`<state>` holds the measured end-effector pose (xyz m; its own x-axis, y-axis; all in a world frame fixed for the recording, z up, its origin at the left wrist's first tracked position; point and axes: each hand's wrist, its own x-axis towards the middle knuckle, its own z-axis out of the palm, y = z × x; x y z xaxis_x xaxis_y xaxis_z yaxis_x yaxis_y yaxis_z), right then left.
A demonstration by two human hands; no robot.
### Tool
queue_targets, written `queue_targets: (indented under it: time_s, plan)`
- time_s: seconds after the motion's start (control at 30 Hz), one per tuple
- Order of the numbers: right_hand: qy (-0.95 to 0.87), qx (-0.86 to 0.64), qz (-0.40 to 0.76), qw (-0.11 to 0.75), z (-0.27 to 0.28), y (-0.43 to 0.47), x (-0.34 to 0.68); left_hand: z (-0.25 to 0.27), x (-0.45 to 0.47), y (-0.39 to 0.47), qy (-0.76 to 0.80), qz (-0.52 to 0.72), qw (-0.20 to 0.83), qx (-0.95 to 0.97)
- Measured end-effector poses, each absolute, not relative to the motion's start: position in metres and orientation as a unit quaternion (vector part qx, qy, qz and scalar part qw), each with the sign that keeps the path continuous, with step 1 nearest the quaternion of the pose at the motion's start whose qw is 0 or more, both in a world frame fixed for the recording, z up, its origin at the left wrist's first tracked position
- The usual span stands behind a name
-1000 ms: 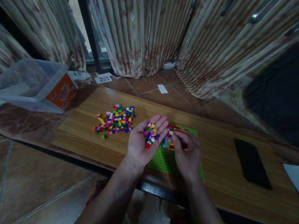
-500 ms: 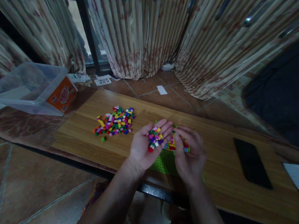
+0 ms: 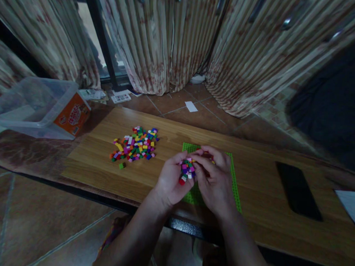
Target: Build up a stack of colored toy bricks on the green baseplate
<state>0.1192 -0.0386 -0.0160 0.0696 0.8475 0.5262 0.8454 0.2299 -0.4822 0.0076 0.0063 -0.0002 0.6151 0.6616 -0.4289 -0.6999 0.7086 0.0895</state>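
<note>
My left hand (image 3: pixel 171 178), palm up and cupped, holds a small heap of toy building bricks (image 3: pixel 188 169) in pink, purple, white, green and red. My right hand (image 3: pixel 215 176) reaches over it, thumb and forefinger close together at the edge of the heap. Whatever those fingertips pinch is too small to make out. Beneath both hands lies a green studded baseplate (image 3: pixel 235 186). Colored bricks on the plate are mostly hidden behind my right hand. To the left, a pile of loose bricks (image 3: pixel 138 145) is spread on the wooden table, with one green brick (image 3: pixel 122 166) apart from it.
A clear plastic box (image 3: pixel 45 125) with an orange label stands at the table's left end. A black phone-like slab (image 3: pixel 298 191) lies to the right, near a white sheet (image 3: pixel 351 205). Curtains (image 3: pixel 152 41) hang beyond the table; a white card (image 3: pixel 191 106) lies on the floor.
My right hand has moved left from above the baseplate to the bricks in my left palm. The left fingers have curled in, and more of the baseplate's far and right edges shows.
</note>
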Motion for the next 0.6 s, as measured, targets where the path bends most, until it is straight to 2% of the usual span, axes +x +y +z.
queue_targets:
  time_s: [0.23, 0.37, 0.47, 0.6]
  plan:
    - [-0.652, -0.630, 0.015, 0.422, -0.013, -0.039, 0.117, 0.001, 0.008, 0.006, 0.226, 0.379, 0.897, -0.027]
    - [-0.575, -0.637, 0.015, 0.513, -0.014, -0.040, 0.120, -0.003, 0.003, 0.010, 0.275, 0.414, 0.868, -0.022]
    - [-0.509, -0.637, 0.067, 0.575, -0.019, -0.040, 0.125, -0.006, -0.005, 0.017, 0.334, 0.472, 0.814, -0.057]
    - [-0.525, -0.636, 0.130, 0.550, -0.023, -0.040, 0.129, -0.006, -0.015, 0.023, 0.340, 0.492, 0.798, -0.077]
